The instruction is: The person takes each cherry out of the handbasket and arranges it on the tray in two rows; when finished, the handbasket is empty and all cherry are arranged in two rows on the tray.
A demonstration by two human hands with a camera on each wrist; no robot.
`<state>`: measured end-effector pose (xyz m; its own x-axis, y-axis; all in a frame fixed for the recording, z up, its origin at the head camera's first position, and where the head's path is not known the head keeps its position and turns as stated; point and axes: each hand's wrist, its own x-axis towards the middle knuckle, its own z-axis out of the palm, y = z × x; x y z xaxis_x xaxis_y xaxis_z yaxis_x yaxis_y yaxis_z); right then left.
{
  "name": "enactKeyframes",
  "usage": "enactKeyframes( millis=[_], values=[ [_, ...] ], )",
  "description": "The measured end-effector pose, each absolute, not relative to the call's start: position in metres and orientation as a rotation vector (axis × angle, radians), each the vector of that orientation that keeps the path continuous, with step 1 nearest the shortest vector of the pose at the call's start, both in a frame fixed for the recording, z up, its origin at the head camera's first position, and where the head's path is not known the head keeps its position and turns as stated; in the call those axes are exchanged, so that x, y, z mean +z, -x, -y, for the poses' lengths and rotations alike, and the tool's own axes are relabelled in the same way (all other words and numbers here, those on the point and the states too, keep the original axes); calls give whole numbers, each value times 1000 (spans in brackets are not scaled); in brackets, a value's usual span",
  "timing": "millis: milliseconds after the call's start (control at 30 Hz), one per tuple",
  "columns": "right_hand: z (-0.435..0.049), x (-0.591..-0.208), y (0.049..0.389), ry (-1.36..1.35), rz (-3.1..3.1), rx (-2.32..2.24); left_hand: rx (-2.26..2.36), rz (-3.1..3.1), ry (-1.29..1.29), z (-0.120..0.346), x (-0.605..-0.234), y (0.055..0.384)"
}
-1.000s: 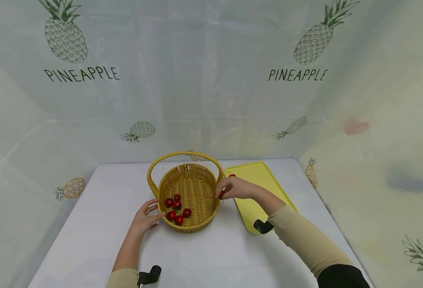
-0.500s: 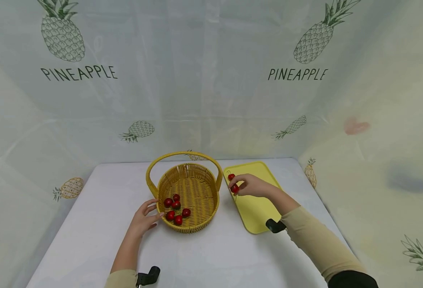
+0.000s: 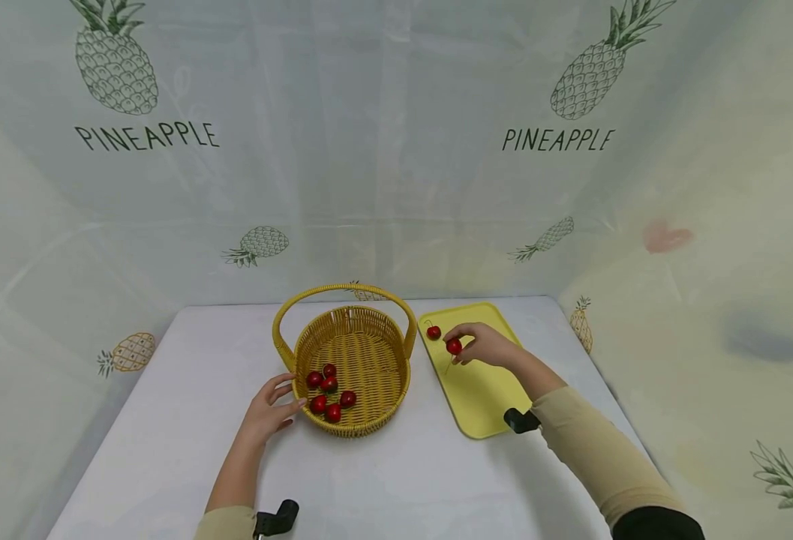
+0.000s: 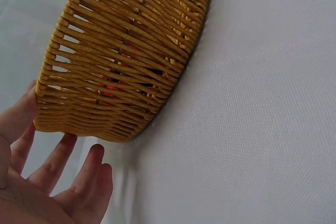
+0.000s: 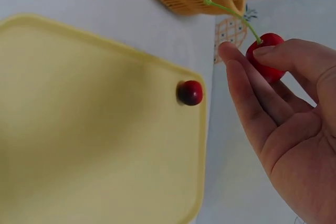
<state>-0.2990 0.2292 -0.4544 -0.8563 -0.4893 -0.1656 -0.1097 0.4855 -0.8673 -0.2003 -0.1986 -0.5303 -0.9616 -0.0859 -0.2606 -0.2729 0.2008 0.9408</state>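
Note:
In the head view my left hand (image 3: 271,412) holds the near left side of a yellow wicker basket (image 3: 351,431). Its thumb lies over the rim, and the fingers sit along the outer wall (image 4: 121,56). Several dark red cherries (image 3: 318,405) lie inside, gathered toward the left and front. Over the yellow tray (image 3: 480,405), my right hand (image 3: 484,346) pinches a red cherry (image 5: 270,38) between thumb and fingers, its green stem (image 5: 231,11) sticking out. Another cherry (image 3: 433,331) rests in the tray's far left corner.
The basket's tall arched handle (image 3: 345,286) rises over its back half. Tray and basket stand side by side on a white-covered table (image 3: 382,487). A pineapple-printed curtain (image 3: 369,172) hangs behind the table. Black wrist mounts (image 3: 521,420) jut from both sleeves.
My right hand has moved right with the cherry, from the basket's right rim to over the tray, uncovering the cherry in its corner. My left hand has stayed at the basket.

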Motion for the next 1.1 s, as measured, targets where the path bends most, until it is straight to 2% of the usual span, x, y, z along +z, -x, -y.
enactKeyframes(
  millis=[533, 1100],
  values=[
    [-238, -472, 319, 395, -2520, -1172, 1860, -2306, 363, 200, -529, 201],
    [-241, -487, 338, 387, -2482, -1200, 1875, -2295, 379, 198, -528, 200]
  ],
)
